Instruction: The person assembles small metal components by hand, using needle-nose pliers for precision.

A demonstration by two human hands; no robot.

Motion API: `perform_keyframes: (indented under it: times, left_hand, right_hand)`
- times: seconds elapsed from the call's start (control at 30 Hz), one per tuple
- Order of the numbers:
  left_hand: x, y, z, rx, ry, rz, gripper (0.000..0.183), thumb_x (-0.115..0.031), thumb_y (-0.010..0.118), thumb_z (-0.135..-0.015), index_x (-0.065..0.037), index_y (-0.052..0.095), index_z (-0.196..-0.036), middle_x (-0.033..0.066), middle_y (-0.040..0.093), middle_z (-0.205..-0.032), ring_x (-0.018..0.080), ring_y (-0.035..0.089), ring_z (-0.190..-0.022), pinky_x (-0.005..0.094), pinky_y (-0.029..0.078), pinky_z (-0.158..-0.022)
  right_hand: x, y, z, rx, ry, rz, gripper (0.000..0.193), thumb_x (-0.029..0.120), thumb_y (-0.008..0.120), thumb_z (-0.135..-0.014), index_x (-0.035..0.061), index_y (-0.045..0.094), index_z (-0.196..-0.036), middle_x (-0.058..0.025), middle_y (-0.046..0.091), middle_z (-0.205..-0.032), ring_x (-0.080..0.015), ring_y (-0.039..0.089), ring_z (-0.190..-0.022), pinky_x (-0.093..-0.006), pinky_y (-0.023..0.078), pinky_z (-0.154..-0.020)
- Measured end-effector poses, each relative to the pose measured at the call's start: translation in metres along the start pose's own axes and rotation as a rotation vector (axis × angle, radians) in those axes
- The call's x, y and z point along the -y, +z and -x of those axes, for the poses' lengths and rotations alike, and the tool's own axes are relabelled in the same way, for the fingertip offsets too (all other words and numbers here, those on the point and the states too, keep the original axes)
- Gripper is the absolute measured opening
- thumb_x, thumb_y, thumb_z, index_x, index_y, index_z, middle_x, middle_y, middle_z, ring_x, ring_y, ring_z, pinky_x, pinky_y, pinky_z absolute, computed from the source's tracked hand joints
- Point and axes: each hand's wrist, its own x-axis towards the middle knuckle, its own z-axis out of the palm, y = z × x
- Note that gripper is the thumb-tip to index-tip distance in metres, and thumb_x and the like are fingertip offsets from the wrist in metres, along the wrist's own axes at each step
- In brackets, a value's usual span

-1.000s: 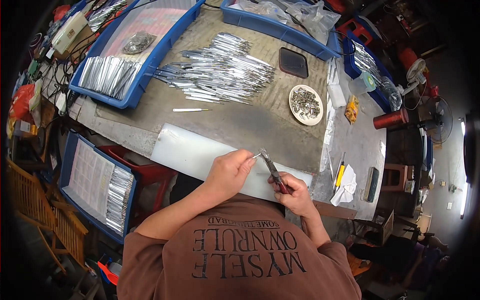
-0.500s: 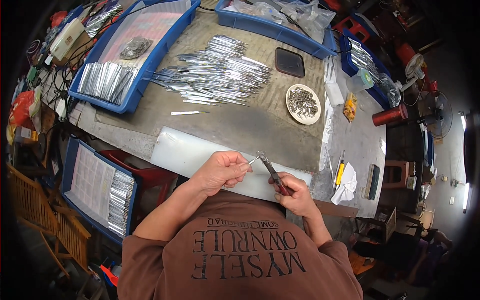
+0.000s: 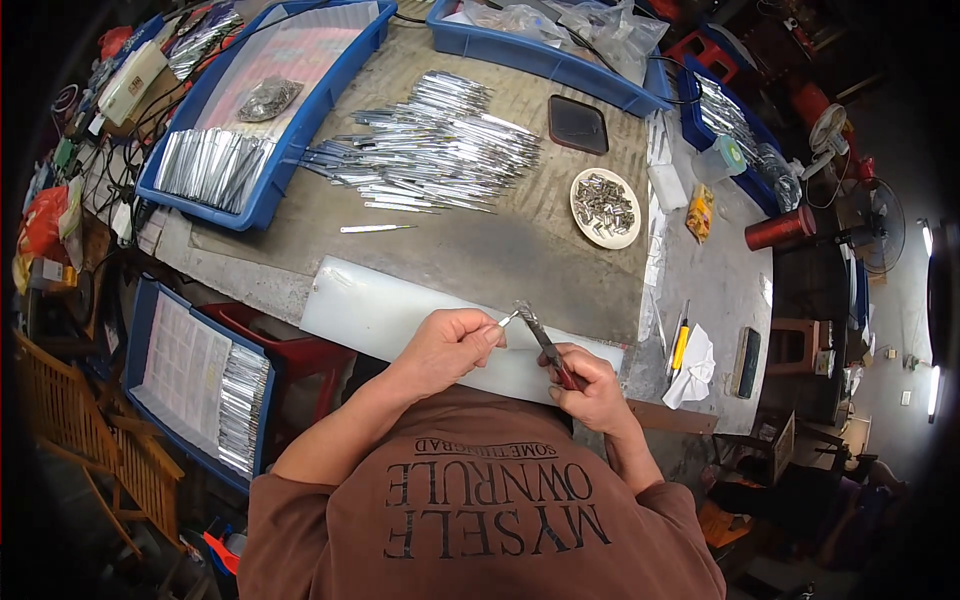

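My left hand is closed, with thumb and forefinger pinching a thin metal piece. The piece's far end meets the jaws of the pliers. Around the red handles of these pliers my right hand is wrapped. Both hands are above a long white board at the table's near edge. Beyond it lies one slim silvery strip with a thin tip. Farther off is a large heap of similar strips. A pale dish of small metal fittings stands to the right.
Blue trays with strips and bags sit at the table's left and back. A black shallow tray lies near the dish. At right are a yellow-handled tool, white paper and a fan. Another blue tray stands lower left.
My left hand has turned slightly at the wrist and shifted a little, still pinching the piece. The pliers in my right hand have stayed nearly in place.
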Motion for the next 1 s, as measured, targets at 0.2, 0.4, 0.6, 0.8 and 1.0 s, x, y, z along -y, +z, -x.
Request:
perform_keyframes:
  times: [0.2,0.4,0.6,0.8,1.0]
  left_hand:
    - [0.014,0.012,-0.004,-0.419,0.649,-0.817,0.012,-0.009,0.055,-0.078,-0.001,0.051,-0.071,0.0078,0.050,-0.059,0.0216,0.043,-0.049,0.0268,0.037,-0.046]
    - [0.016,0.010,-0.007,-0.376,0.611,-0.610,0.016,-0.014,0.050,-0.083,0.000,0.053,-0.077,0.0071,0.046,-0.058,0.0177,0.041,-0.047,0.0251,0.036,-0.044]
    - [0.003,-0.009,-0.001,0.070,-0.039,0.248,0.024,-0.021,0.047,-0.088,0.000,0.057,-0.081,-0.0026,0.041,-0.058,0.0044,0.034,-0.046,0.0185,0.025,-0.040]
    - [0.007,-0.014,-0.004,0.143,-0.096,0.408,0.018,-0.016,0.054,-0.084,0.001,0.057,-0.080,-0.0020,0.042,-0.056,0.0047,0.032,-0.046,0.0178,0.024,-0.042]
    - [0.006,-0.007,-0.004,0.027,0.000,0.250,0.013,-0.011,0.057,-0.081,0.001,0.057,-0.077,-0.0021,0.045,-0.057,0.0035,0.034,-0.046,0.0181,0.024,-0.041]
  right_hand:
    - [-0.003,0.002,-0.001,-0.013,-0.006,0.011,0.016,-0.001,0.057,-0.060,-0.0036,0.048,-0.074,-0.0099,0.054,-0.085,-0.0150,0.046,-0.067,-0.0241,0.038,-0.059]
    - [-0.002,0.002,0.000,-0.041,0.005,-0.024,0.017,-0.002,0.057,-0.060,-0.0035,0.049,-0.075,-0.0107,0.055,-0.086,-0.0158,0.047,-0.069,-0.0243,0.039,-0.061]
    - [0.003,0.002,0.001,-0.021,0.023,-0.047,0.013,-0.001,0.056,-0.060,-0.0010,0.048,-0.070,-0.0097,0.055,-0.090,-0.0142,0.048,-0.071,-0.0247,0.038,-0.063]
    - [0.000,0.000,0.003,0.025,0.017,0.031,0.015,0.000,0.058,-0.058,-0.0010,0.047,-0.068,-0.0109,0.056,-0.090,-0.0158,0.049,-0.073,-0.0254,0.039,-0.064]
    - [0.000,0.001,0.002,0.019,0.012,0.060,0.016,0.001,0.058,-0.058,-0.0014,0.047,-0.069,-0.0108,0.056,-0.090,-0.0163,0.049,-0.073,-0.0259,0.039,-0.063]
